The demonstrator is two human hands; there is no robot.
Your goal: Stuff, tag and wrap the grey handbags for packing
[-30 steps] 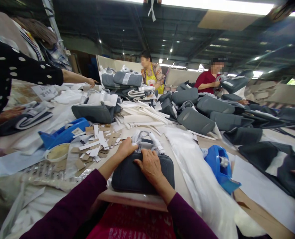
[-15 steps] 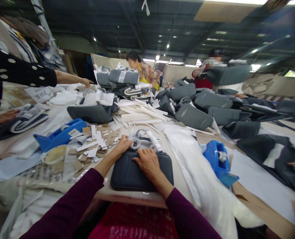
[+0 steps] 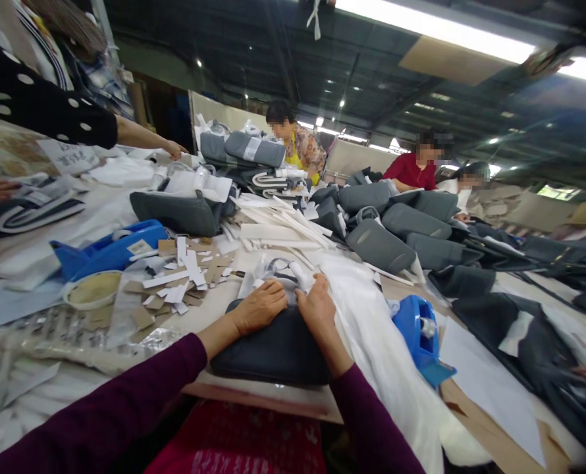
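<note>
A dark handbag [image 3: 273,359] lies flat on the table right in front of me. Its handle [image 3: 279,264], partly wrapped in clear plastic and white foam, points away from me. My left hand [image 3: 262,306] is closed, with fingers curled down at the bag's top edge near the handle's left end. On the other side, my right hand [image 3: 319,306] has its fingers bent round the handle's right end, by the white wrap. The fingertips of both hands are partly hidden.
Left of the bag lie cardboard and white paper scraps [image 3: 191,270], a tape roll [image 3: 93,289] and a blue tape dispenser [image 3: 110,247]. White foam sheeting [image 3: 367,329] and another blue dispenser [image 3: 419,336] are at right. Grey bags [image 3: 382,243] pile up beyond; co-workers stand around.
My left hand has moved from the plastic-wrapped handle down to the bag's top edge. My right hand has shifted off the bag's face to the handle's right end. The view has tilted.
</note>
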